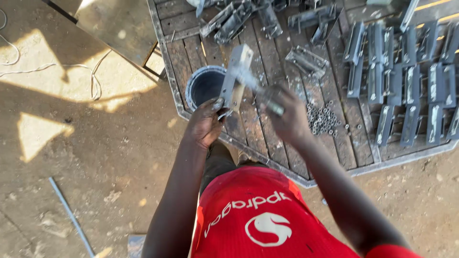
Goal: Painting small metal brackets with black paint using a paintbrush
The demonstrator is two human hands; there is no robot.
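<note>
My left hand (205, 122) grips the lower end of a flat grey metal bracket (236, 76), which it holds upright over the wooden pallet table (267, 138). A blurred metal tool (265, 95), whose tip touches the bracket, sits closed in my right hand (287, 117). Just right of that hand lies a pile of several small nuts (322, 119). Behind the bracket stands a round dark tin (203, 86).
Rows of several finished metal brackets (406, 71) cover the right of the table, with looser ones (267, 19) at the back. Bare dirt floor (86, 157) lies to the left, with white cable (71, 67), a thin rod (71, 217) and a metal sheet (114, 24).
</note>
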